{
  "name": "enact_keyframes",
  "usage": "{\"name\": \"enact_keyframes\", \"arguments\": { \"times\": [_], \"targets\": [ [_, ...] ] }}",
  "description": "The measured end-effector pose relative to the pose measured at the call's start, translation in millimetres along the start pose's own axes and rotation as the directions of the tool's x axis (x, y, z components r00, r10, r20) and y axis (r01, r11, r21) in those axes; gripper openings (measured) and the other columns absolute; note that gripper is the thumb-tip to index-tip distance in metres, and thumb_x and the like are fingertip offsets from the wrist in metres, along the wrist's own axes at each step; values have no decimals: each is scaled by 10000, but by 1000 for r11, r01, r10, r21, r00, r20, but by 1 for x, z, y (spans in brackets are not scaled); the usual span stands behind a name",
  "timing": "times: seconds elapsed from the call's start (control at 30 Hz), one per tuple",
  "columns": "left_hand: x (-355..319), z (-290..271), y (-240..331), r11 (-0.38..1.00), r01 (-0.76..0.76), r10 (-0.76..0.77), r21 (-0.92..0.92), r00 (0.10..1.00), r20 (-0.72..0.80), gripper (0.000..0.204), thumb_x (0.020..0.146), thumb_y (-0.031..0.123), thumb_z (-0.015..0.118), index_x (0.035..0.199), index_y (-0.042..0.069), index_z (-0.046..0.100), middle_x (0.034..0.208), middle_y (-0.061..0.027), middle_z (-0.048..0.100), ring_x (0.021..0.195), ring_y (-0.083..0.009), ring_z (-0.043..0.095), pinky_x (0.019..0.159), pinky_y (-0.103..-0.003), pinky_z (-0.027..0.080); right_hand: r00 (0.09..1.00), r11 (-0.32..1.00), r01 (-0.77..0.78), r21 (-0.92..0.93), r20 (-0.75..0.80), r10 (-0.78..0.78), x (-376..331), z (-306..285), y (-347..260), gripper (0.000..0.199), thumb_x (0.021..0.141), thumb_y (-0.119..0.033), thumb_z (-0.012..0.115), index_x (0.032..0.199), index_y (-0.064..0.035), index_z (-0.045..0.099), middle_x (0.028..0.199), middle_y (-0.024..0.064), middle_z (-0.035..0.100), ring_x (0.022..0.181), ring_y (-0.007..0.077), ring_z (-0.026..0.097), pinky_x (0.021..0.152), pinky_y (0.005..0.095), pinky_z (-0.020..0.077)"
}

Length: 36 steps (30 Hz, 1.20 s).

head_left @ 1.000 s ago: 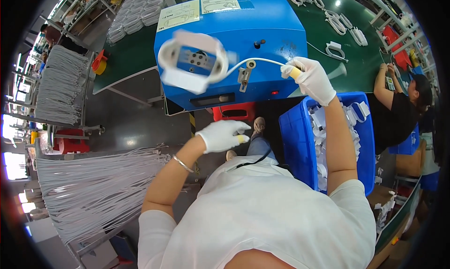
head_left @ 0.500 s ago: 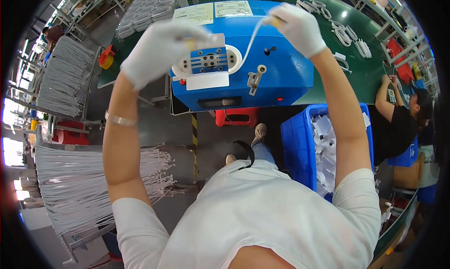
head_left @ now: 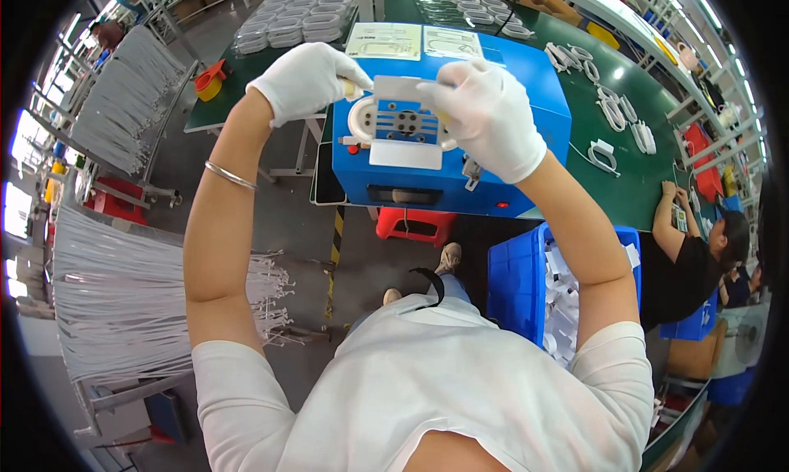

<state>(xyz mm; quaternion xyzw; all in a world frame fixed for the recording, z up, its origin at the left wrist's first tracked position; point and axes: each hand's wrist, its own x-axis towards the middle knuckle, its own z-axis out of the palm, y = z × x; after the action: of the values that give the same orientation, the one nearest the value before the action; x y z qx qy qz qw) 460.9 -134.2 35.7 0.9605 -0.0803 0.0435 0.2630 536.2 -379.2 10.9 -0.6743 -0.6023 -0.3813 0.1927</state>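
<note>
Where the two gloved hands meet, I see a white winding fixture (head_left: 400, 127) on the front face of a blue machine (head_left: 460, 155): a round white plate with a grey block of holes in its middle, a white tab above it and another below. The fixture sits high on the machine's front, just above a dark slot. My left hand (head_left: 308, 79), in a white glove, is curled at the fixture's upper left edge, its thumb and forefinger pinched on something small and pale there; I cannot tell what it is. My right hand (head_left: 489, 114), also in a white glove, lies over the fixture's right side with its fingers bent and closed against the upper white tab. A thin metal bangle (head_left: 230, 176) rings the left forearm.

Two printed sheets (head_left: 415, 41) lie flat on the machine's top. The machine stands on a green worktable (head_left: 633, 184), where coiled white cables (head_left: 612, 110) lie scattered to the right and trays of more coils (head_left: 296, 20) are stacked at the far left. Below the machine a red stool (head_left: 415, 225) stands on the grey floor. A blue bin (head_left: 518, 283) holding white parts is close beside my right elbow. To the left, racks hung with long white cables (head_left: 123, 299) fill the floor side. At the right edge another person in dark clothing (head_left: 694, 266) leans on the worktable.
</note>
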Motion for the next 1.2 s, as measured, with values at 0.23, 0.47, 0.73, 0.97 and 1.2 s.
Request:
{"name": "enact_keyframes", "arguments": {
  "times": [0.23, 0.47, 0.73, 0.97, 1.2],
  "targets": [
    [-20, 36, 8, 909, 33, 72, 416, 969, -235, 211, 802, 132, 608, 981, 72, 701, 860, -123, 664, 821, -279, 625, 749, -369, 504, 957, 988, -97, -119, 262, 125, -12, 22, -5, 335, 539, -90, 749, 848, -103, 619, 772, 36, 553, 764, 233, 580, 633, 333, 504],
    [-10, 87, -2, 880, -187, 440, 437, 666, -602, 204, 730, 108, 693, 933, 97, 683, 842, -58, 629, 889, -248, 592, 848, -377, 446, 813, 875, -467, 125, 451, 369, -3, 26, 13, 231, 833, -235, 639, 973, -53, 613, 888, 92, 613, 861, 230, 603, 741, 335, 489],
    [-10, 83, -1, 889, -206, 433, 408, 667, -607, 199, 714, 91, 690, 912, 106, 691, 843, -46, 624, 888, -254, 579, 856, -390, 428, 625, 375, -777, 506, 546, 557, 3, 27, -2, 218, 932, -216, 561, 1000, -32, 656, 903, 60, 624, 769, 128, 616, 676, 260, 503],
    [1, 82, -8, 882, -150, 412, 446, 705, -577, 293, 735, 106, 662, 1015, 111, 575, 928, -79, 632, 970, -264, 575, 899, -411, 417, 854, 790, -497, 361, 365, 370, 4, 25, -5, 155, 806, 11, 615, 938, -29, 685, 884, 80, 642, 784, 188, 619, 735, 278, 505],
    [-1, 84, -7, 925, -239, 369, 294, 749, -550, 209, 743, 28, 627, 938, 97, 598, 835, -93, 622, 892, -301, 588, 851, -401, 450, 888, 870, -412, 271, 332, 317, 7, 24, -3, 185, 783, 31, 604, 933, -48, 679, 879, 98, 629, 776, 224, 622, 716, 283, 499]
  ]
}}
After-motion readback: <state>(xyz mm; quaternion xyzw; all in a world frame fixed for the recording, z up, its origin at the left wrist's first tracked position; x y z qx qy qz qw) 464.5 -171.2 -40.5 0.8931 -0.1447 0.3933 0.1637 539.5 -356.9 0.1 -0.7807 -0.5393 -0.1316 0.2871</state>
